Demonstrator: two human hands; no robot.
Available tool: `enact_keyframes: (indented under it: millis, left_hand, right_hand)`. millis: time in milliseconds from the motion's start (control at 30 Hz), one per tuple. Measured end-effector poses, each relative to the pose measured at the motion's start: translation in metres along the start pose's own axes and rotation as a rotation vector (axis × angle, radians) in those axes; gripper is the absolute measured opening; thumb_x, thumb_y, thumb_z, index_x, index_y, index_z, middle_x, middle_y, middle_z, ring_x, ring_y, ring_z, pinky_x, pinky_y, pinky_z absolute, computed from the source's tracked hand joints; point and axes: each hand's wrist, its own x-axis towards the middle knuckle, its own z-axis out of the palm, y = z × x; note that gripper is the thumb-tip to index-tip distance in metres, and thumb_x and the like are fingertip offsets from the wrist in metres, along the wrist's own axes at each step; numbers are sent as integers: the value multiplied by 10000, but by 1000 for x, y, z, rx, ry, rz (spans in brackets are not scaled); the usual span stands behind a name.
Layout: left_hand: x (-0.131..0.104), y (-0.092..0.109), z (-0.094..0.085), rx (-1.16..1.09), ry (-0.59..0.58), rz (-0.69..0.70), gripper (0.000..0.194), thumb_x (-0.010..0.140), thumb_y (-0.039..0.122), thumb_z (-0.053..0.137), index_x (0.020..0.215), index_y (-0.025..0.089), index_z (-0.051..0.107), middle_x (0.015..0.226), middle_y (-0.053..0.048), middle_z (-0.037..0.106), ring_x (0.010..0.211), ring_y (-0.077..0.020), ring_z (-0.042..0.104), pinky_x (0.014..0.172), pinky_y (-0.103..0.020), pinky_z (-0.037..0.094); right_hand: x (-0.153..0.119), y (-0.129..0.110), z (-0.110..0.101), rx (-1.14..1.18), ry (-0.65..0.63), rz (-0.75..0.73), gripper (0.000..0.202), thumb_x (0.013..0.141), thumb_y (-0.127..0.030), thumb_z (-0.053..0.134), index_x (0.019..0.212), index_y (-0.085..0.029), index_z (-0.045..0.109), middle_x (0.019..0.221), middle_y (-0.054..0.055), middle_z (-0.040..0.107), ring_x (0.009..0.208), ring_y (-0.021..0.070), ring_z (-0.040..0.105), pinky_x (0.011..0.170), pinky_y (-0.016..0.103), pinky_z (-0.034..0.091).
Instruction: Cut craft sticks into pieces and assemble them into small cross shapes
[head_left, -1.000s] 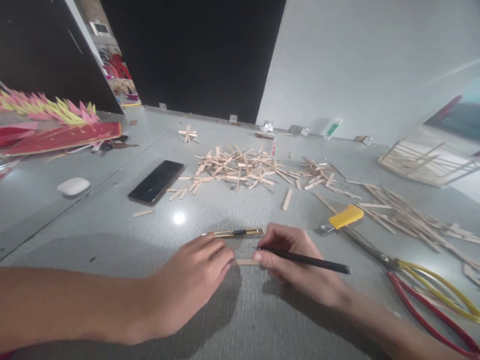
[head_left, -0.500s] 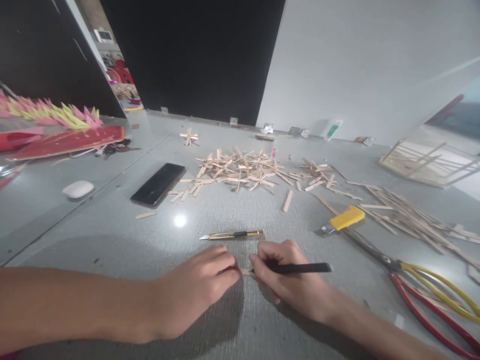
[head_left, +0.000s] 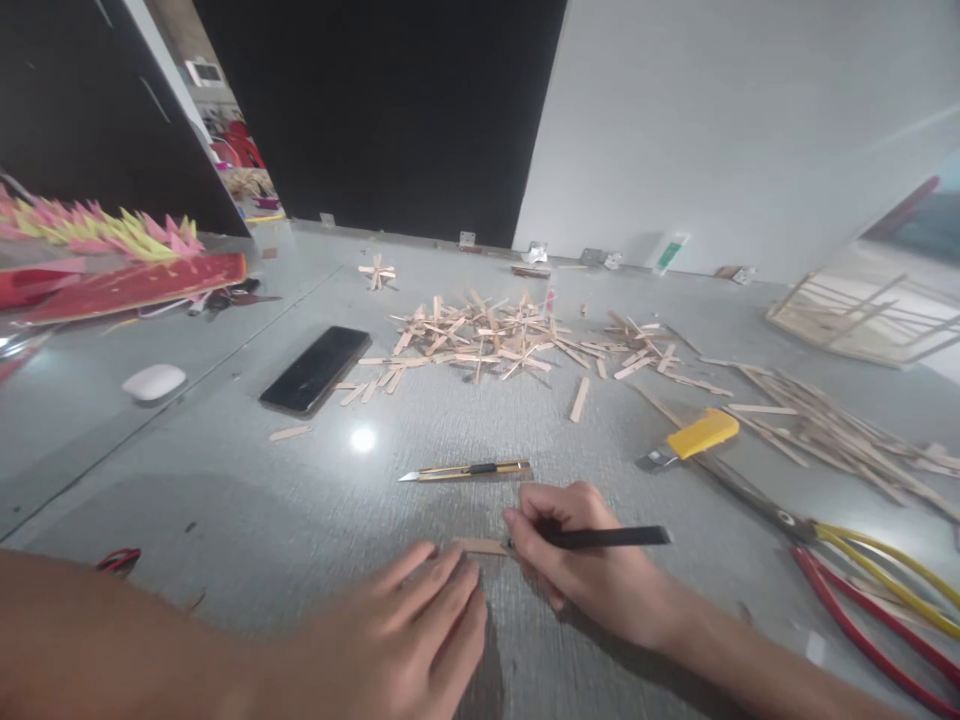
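Note:
My right hand is closed around a black pen-like stick, its near end pointing left at a small flat wooden strip on the table. The strip's right end lies by the right fingertips. My left hand rests just below and left of the strip, fingers stretched out and holding nothing; it looks slightly blurred. Beyond both hands lies a slim craft knife with a gold body, blade to the left.
A heap of short wooden sticks lies farther back, with a dark phone to its left. On the right are a yellow utility knife, large red-and-yellow-handled shears and long wooden strips. A white mouse-like object sits left.
My left hand has let go of the wooden strip and drawn back toward me, its fingers now spread flatter. The right hand with the black stick has hardly moved.

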Motion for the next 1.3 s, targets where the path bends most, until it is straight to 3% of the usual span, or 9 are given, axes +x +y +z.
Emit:
enact_keyframes:
  millis: [233, 467, 900, 1067, 1300]
  left_hand:
    - [1, -1, -4, 47, -98, 85, 386, 1032, 107, 346, 1159, 92, 710, 1173, -94, 792, 1058, -237, 753, 889, -339, 574]
    - [4, -4, -8, 32, -95, 98, 427, 1046, 92, 312, 1141, 80, 727, 1139, -101, 801, 1005, -224, 761, 821, -330, 587]
    - [4, -6, -4, 32, -81, 84, 445, 1071, 108, 290, 1122, 90, 732, 1107, -89, 808, 980, -211, 756, 832, -331, 571]
    - [5, -4, -2, 66, -51, 83, 400, 1059, 106, 334, 1192, 64, 709, 1171, -115, 790, 1080, -265, 741, 903, -379, 565]
    - [6, -4, 4, 3, -120, 76, 423, 1087, 146, 307, 1228, 33, 689, 1258, -151, 751, 1129, -272, 727, 918, -371, 570]
  right_hand:
    - [-2, 1, -1, 2, -8, 1, 425, 1017, -367, 521, 634, -244, 384, 445, -61, 496, 361, 87, 459, 411, 222, 359]
    - [-1, 1, -3, 15, -18, 9, 402, 1010, -338, 556, 639, -229, 448, 426, -74, 488, 361, 80, 439, 433, 224, 374]
    - [-2, 1, -2, 30, -19, 7, 412, 1007, -324, 563, 634, -237, 412, 434, -72, 501, 370, 80, 444, 443, 221, 381]
    - [-3, -2, 0, 1, -3, 17, 436, 1006, -344, 545, 612, -243, 390, 410, -68, 485, 360, 85, 434, 421, 221, 353]
    - [-1, -3, -1, -10, -5, 11, 432, 985, -338, 575, 600, -240, 405, 414, -68, 478, 364, 88, 441, 427, 224, 354]
